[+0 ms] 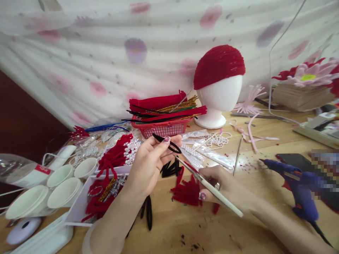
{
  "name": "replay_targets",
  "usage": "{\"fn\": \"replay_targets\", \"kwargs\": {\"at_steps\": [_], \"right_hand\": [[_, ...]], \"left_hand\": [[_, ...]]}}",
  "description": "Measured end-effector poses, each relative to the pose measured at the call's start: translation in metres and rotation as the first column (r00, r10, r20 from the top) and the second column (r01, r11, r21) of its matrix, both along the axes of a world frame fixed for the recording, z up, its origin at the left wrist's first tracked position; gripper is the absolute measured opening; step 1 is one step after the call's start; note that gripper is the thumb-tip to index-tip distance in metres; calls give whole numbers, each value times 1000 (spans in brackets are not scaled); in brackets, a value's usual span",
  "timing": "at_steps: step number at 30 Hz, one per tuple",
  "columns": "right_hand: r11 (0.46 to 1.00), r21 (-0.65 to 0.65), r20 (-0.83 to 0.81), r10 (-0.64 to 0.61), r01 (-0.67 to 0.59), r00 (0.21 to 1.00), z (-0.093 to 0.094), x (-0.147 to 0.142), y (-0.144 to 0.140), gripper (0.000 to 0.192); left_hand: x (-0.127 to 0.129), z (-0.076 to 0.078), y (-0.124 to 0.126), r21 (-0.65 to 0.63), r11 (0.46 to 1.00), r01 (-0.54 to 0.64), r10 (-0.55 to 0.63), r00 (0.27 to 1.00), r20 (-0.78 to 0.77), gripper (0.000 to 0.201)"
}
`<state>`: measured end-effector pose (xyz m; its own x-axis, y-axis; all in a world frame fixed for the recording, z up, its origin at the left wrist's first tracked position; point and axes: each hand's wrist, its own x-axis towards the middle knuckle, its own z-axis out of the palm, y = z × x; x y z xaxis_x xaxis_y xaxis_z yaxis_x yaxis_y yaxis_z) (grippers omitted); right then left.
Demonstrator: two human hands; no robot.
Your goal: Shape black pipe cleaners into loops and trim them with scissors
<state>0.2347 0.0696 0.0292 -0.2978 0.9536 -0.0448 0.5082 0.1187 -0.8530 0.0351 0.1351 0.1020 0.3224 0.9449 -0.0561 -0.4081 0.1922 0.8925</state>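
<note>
My left hand [152, 160] is raised over the wooden table and pinches a black pipe-cleaner loop [167, 143] between thumb and fingers. My right hand [225, 185] rests on the table and grips a pair of white-handled scissors [212, 188], whose blades point up-left toward the loop. Beneath the hands lie red pipe-cleaner pieces [186, 192] and more black loops [171, 168]. A further black loop [148, 211] lies close to my left forearm.
A red basket [162, 128] of pipe cleaners and a foam head [219, 97] in a red cap stand behind. White bowls [62, 192] and a white tray [76, 211] sit left. A blue glue gun [299, 187] lies right, strung pearls [217, 139] in the middle.
</note>
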Motion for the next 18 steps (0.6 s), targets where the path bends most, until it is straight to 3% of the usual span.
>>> {"fn": "replay_targets", "kwargs": {"at_steps": [6, 10, 13, 15, 17, 18], "right_hand": [[995, 101, -53, -7, 12, 999, 0, 1, -5, 69], [968, 238, -178, -33, 75, 984, 0, 1, -3, 70], [984, 132, -282, -75, 117, 957, -1, 2, 6, 65], [966, -32, -441, -245, 258, 863, -5, 3, 12, 65], [885, -172, -560, -450, 434, 696, -9, 4, 14, 67], [854, -188, -588, -494, 485, 641, -11, 5, 14, 67]], "left_hand": [[-5, 5, 2, 28, 1000, 11, -12, 1000, 18, 9], [-10, 12, -2, -110, 969, 223, -201, 963, 177, 16], [-9, 13, -10, -123, 915, 385, -354, 910, 213, 11], [-7, 13, -12, -101, 913, 396, -371, 906, 202, 10], [-6, 12, -13, -96, 938, 334, -312, 931, 189, 11], [-6, 11, -12, -96, 952, 292, -271, 944, 186, 12]]}}
